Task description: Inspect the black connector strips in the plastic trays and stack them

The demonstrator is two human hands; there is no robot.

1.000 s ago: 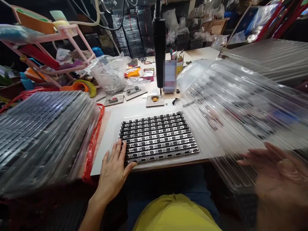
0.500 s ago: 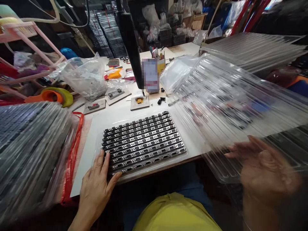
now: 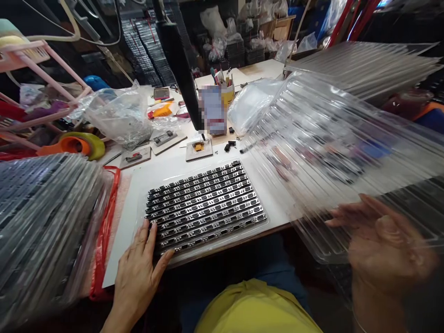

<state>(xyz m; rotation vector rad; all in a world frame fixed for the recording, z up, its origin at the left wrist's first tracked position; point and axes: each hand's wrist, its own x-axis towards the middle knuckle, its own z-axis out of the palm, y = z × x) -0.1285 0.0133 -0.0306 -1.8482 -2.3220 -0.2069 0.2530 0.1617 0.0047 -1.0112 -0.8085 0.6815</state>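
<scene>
Tray [image 3: 225, 240] of connectors [image 3: 204, 203] lay unshifted on the worktop [image 3: 273, 208], left hand [image 3: 137, 266] at its left edge, fingers loosely spread, right hand [image 3: 385, 243] at a clear plastic sheet [image 3: 333, 115], grip unclear, contents seemingly still uncovered.

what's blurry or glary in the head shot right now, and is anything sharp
In the head view, bright glare streaks the clear ribbed tray; also in the head view, the right hand and the tray stack look smeared toward the edges, while the connector rows beside the left hand are fairly crisp.
</scene>
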